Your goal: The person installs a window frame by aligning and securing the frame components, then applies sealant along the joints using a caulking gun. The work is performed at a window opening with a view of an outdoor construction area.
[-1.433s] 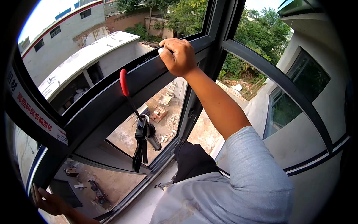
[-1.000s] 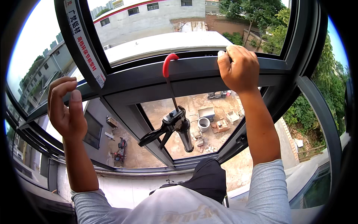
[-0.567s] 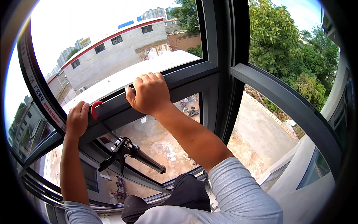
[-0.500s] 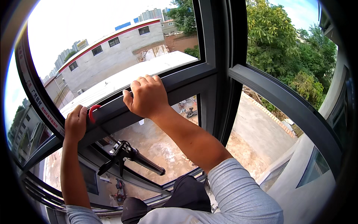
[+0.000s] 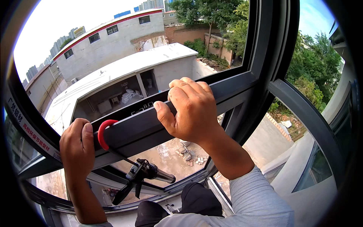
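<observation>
My left hand (image 5: 77,147) is closed over the top of a dark grey window rail (image 5: 132,126), at its left end. Further right along the same rail, my right hand (image 5: 194,109) grips it with fingers over the far edge and the thumb on the near side. A caulking gun (image 5: 145,172) hangs from the rail by its rod's red hook (image 5: 104,134), just right of my left hand. Its black handle points down to the left, and its barrel points right. Neither hand touches the gun.
A thick dark upright post (image 5: 274,41) stands right of my right hand, with another rail (image 5: 302,109) running off it. A printed strip (image 5: 32,132) covers the left frame. Outside and below lie a yard (image 5: 170,151) and a white-roofed shed (image 5: 124,72). My dark-trousered knees (image 5: 200,198) are below.
The view has come nearer the rail, and more of the shed and yard shows beyond it. Both hands keep their hold on the rail; the caulking gun still hangs there.
</observation>
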`<state>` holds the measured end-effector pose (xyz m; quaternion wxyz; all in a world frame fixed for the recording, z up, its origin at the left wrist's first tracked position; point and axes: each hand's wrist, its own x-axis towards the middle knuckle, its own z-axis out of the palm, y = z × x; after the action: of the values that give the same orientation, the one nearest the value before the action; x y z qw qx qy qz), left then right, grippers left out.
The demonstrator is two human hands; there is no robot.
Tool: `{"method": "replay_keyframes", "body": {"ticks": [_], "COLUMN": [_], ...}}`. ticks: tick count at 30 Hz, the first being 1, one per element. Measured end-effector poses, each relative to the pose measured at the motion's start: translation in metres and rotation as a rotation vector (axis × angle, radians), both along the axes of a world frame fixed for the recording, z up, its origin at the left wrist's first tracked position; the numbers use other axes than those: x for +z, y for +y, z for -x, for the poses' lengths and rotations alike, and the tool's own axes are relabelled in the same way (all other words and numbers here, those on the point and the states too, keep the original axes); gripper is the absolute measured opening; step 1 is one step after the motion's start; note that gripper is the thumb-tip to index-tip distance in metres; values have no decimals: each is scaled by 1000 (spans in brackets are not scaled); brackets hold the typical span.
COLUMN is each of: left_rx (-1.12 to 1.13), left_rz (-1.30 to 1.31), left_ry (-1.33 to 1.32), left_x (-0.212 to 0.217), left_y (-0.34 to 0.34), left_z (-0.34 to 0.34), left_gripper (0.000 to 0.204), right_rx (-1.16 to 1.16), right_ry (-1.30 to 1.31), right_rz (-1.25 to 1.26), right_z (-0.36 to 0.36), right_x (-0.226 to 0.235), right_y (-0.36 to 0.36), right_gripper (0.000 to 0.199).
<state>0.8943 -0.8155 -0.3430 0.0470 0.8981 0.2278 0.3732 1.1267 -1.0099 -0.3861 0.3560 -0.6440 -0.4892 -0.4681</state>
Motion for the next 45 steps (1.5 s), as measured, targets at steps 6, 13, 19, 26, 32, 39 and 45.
{"method": "replay_keyframes", "body": {"ticks": [6,13,19,26,32,39,45], "left_rx": [-13,-98,-151,-135,-137,-142,-137], "left_rz": [-41,-43,6,33,44,48,27], "left_ry": [155,224,247,272,301,240,194], "left_x": [7,10,23,27,28,32,30], "left_y": [0,14,18,19,20,18,22], "left_z": [1,4,1,6,8,7,7], "left_gripper": [31,34,31,34,35,31,30], "right_rx": [-13,-49,-39,-16,35,59,-21], "right_ry": [46,144,234,261,377,722,692], "right_rz": [91,179,242,276,297,190,489], "right_z": [0,2,7,8,13,23,40], "right_x": [10,20,29,37,49,68,75], "right_y": [-6,-6,-11,-11,-15,-7,17], "right_gripper": [41,44,41,31,23,13,9]}}
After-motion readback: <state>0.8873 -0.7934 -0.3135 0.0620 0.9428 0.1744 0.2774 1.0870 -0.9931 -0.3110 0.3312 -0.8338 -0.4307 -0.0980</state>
